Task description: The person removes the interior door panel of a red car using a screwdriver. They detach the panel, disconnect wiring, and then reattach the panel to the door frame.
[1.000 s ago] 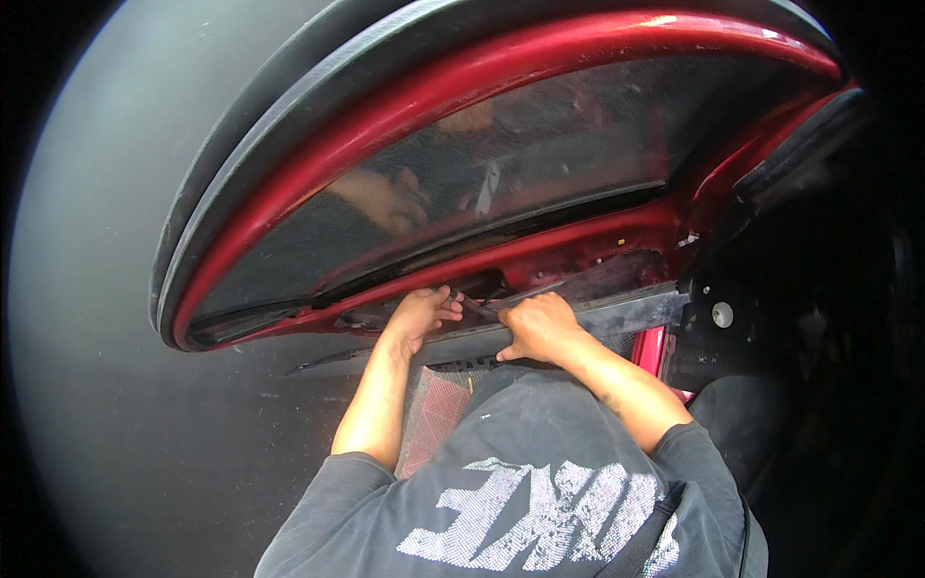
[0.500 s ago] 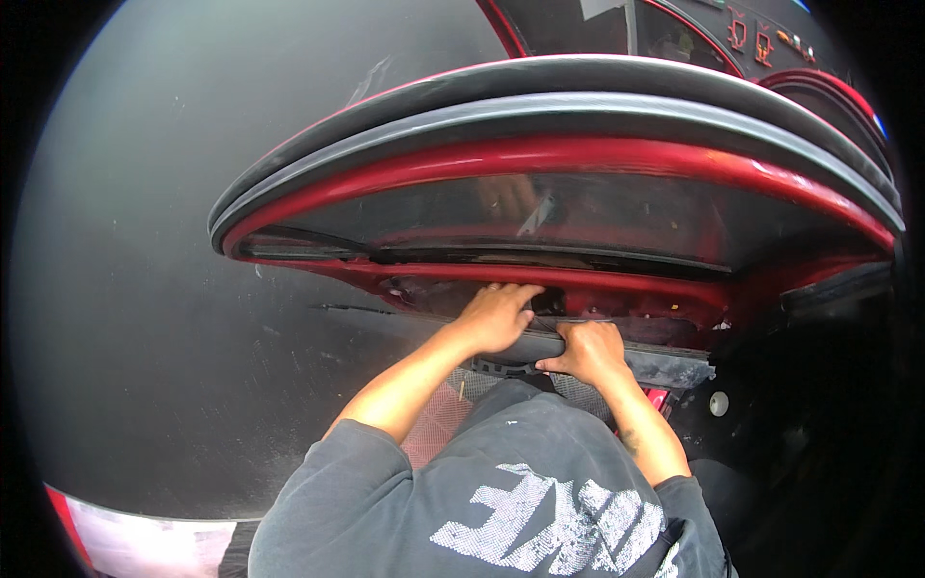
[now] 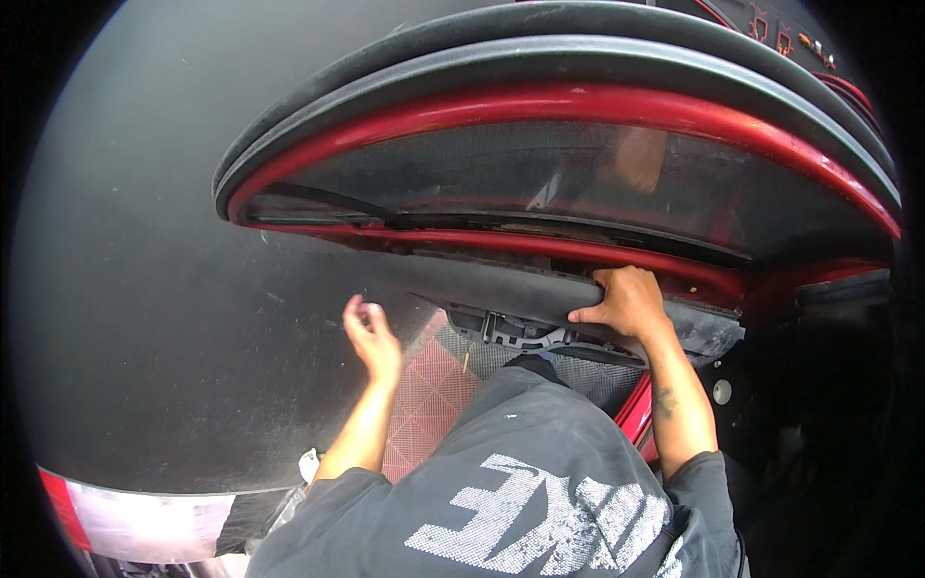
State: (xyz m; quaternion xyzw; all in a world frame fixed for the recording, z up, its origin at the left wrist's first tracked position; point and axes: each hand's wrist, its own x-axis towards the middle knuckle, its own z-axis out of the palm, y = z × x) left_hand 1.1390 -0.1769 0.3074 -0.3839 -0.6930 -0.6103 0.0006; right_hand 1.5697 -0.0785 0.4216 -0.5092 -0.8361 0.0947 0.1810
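Observation:
A red car door (image 3: 578,99) stands in front of me, with its dark window glass (image 3: 482,178) inside the frame. A dark grey interior door panel (image 3: 511,288) tilts away from the door's inner side, and its brackets and ribbed back part show below. My right hand (image 3: 631,301) grips the panel's top edge, thumb on my side and fingers over the far side. To the left, apart from the panel, my left hand (image 3: 372,332) is raised with loosely bent fingers and nothing visible in it.
A large dark grey surface (image 3: 193,289) fills the left side. Red floor tiles (image 3: 429,385) lie below, beside a dark textured mat (image 3: 617,390). A round white knob-like piece (image 3: 722,392) is at the right. Tools (image 3: 817,48) hang at the far upper right.
My left hand has left the panel and moved left and down. The panel has tilted further toward me, showing more of its brackets. My right hand keeps hold, slightly further right.

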